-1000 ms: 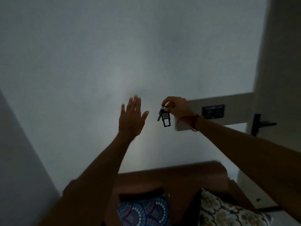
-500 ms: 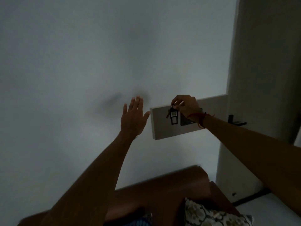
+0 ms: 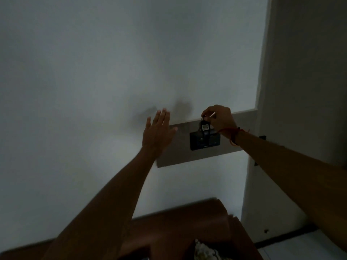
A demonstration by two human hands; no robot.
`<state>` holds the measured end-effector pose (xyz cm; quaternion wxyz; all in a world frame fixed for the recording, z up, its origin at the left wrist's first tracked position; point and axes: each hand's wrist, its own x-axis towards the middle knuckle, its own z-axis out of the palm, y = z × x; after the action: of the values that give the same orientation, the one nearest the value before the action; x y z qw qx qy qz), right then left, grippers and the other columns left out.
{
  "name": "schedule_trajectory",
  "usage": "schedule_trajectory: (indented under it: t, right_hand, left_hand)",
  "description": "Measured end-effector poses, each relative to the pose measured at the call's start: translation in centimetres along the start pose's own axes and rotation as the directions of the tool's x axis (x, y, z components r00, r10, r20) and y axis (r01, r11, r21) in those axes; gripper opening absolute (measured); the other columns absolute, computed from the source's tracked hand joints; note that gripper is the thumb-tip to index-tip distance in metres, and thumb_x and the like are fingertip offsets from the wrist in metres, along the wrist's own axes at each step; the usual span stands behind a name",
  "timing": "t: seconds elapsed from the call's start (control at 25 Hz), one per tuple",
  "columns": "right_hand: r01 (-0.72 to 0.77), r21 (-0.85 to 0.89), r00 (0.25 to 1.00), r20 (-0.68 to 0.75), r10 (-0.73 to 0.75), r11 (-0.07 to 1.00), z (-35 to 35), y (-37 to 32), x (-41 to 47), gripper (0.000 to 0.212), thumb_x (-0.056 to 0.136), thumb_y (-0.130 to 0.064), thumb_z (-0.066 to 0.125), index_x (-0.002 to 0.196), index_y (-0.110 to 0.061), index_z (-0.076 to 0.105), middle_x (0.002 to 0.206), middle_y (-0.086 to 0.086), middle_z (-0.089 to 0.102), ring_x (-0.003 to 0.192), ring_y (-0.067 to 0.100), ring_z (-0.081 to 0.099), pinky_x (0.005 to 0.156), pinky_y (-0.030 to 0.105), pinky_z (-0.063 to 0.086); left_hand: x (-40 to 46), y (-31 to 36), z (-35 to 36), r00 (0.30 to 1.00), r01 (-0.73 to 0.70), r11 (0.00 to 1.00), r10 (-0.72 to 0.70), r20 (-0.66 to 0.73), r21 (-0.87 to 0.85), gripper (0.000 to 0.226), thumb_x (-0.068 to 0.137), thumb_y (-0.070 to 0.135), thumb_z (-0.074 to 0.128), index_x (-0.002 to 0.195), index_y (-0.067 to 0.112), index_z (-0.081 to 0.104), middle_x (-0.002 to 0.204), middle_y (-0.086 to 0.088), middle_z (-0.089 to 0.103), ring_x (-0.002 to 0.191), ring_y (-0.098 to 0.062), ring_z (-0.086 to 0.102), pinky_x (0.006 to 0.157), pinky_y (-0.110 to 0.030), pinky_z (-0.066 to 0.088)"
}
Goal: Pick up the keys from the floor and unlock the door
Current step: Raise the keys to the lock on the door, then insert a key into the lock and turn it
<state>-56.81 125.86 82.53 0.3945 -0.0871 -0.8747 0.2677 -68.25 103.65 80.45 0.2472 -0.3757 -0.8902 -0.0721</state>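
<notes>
My right hand [image 3: 218, 119] pinches the keys [image 3: 204, 127] at the top between thumb and fingertips, so the bunch hangs straight down, long axis vertical, in front of the dark switch plate [image 3: 205, 140] on the grey wall panel [image 3: 242, 132]. My left hand [image 3: 157, 134] is spread flat and empty, fingers up, near the panel's left end and touching nothing that I can see. The door [image 3: 308, 91] stands to the right of the keys, well apart from them, and the right hand is the nearer one. I can't make out a lock; only a dark bit of hardware [image 3: 262, 137] shows past my right wrist. I judge the keys must travel right.
</notes>
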Motion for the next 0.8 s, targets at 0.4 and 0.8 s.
schedule_trajectory:
  t: [0.4,0.8]
  right_hand:
    - [0.086,0.083,0.993,0.071,-0.092,0.993,1.5,10.1,4.7,0.014,0.078,0.005,0.069,0.088,-0.002,0.074,0.090,0.022,0.067,0.087,0.032,0.063,0.077,0.021,0.041]
    - [0.140,0.142,0.985,0.079,-0.152,0.980,2.4,12.9,4.8,0.015,0.077,0.004,0.069,0.091,0.000,0.073,0.094,0.023,0.066,0.092,0.033,0.062,0.081,0.026,0.042]
  left_hand:
    - [2.8,5.4,5.2,0.986,0.157,0.985,-0.160,0.045,0.070,0.073,0.107,0.049,0.037,0.165,0.009,0.017,0.174,-0.011,0.010,0.162,-0.027,0.008,0.131,-0.055,0.012]
    - [3.4,7.7,6.6,0.978,0.189,0.968,-0.201,0.061,0.166,0.077,0.106,0.049,0.040,0.165,0.007,0.011,0.174,-0.013,0.007,0.162,-0.028,0.007,0.131,-0.055,0.011]
